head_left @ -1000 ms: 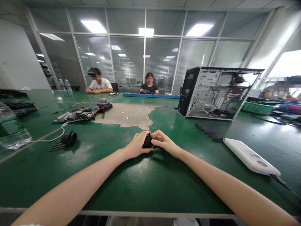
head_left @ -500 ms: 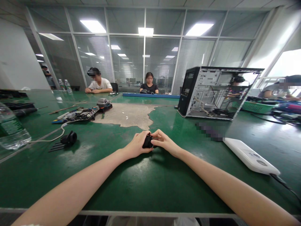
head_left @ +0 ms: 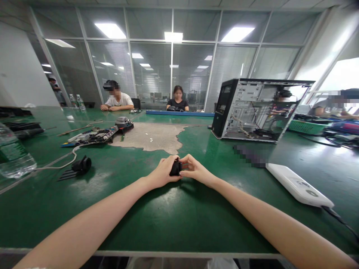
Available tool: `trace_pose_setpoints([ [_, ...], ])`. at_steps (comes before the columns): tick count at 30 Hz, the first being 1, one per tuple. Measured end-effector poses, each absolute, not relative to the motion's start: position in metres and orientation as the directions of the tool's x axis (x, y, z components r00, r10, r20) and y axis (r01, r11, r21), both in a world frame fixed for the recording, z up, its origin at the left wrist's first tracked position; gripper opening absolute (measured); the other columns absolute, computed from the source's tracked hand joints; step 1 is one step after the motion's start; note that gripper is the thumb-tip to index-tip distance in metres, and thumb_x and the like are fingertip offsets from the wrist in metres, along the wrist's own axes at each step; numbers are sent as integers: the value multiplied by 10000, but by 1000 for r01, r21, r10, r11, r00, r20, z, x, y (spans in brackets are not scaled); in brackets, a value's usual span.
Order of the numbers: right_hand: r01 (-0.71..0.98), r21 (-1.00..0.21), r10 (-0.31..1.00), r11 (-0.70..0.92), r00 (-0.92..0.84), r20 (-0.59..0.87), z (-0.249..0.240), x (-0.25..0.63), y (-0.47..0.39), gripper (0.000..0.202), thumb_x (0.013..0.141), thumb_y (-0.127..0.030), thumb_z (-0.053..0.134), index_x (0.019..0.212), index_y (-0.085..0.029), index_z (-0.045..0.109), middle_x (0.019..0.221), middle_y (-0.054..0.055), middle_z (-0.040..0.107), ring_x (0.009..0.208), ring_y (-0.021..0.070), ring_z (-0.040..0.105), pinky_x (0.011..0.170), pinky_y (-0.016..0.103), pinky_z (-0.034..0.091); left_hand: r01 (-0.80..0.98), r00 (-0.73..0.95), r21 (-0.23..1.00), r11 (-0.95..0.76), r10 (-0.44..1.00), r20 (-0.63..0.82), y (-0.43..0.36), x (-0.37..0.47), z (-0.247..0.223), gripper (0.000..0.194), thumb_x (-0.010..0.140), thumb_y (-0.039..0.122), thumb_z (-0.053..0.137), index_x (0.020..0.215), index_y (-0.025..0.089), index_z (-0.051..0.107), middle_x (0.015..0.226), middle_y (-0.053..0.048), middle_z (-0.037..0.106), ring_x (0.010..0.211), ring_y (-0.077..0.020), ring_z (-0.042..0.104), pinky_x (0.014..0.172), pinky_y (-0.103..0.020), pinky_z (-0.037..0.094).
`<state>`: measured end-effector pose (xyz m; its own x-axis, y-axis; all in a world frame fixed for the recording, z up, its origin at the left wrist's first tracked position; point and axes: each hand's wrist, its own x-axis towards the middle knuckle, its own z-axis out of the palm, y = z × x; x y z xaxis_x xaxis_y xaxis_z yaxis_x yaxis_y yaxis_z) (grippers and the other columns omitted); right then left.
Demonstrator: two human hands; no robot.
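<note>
Over the middle of the green table, my left hand (head_left: 164,172) is closed around a small, squat black part (head_left: 176,168) with a rounded, ridged right side. My right hand (head_left: 198,171) meets it from the right, thumb and fingertips curved against that ridged side. Fingers cover much of the black part, so its exact kind cannot be made out. To the left lies another black part (head_left: 81,165) with a round ring end and several long, flat prongs resting on the table.
A circuit board (head_left: 91,136) and a water bottle (head_left: 12,153) are at left. An opened computer case (head_left: 252,112) stands at right, behind a white power bank (head_left: 298,185) with a cable. Two people sit across the table (head_left: 157,224); a green basket (head_left: 308,127) is far right.
My right thumb and fingers have shifted slightly on the black part, and more of its ridged right side shows. My left hand keeps its hold in nearly the same place.
</note>
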<state>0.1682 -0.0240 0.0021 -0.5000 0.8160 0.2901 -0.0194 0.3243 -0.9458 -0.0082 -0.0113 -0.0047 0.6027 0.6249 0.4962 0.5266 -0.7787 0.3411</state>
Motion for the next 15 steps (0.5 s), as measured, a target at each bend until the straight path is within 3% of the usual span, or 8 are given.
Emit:
trace_pose_setpoints([
  [6, 29, -943, 859, 333, -422, 290, 2, 166, -25, 219, 696, -292, 596, 850, -197, 472, 843, -11, 511, 758, 104, 520, 689, 259, 427, 533, 610, 321, -783, 619, 495, -12, -8, -4, 568, 660, 362, 619, 1114, 201, 319, 1068, -61, 471, 993, -219, 465, 852, -364, 330],
  [15, 45, -961, 871, 271, -436, 225, 6, 167, -26, 332, 635, -293, 654, 891, -195, 468, 902, 12, 523, 821, 125, 526, 744, 292, 425, 531, 614, 327, -782, 620, 488, -13, -8, -2, 571, 659, 366, 618, 1120, 210, 319, 1070, -62, 470, 1004, -226, 461, 859, -372, 328],
])
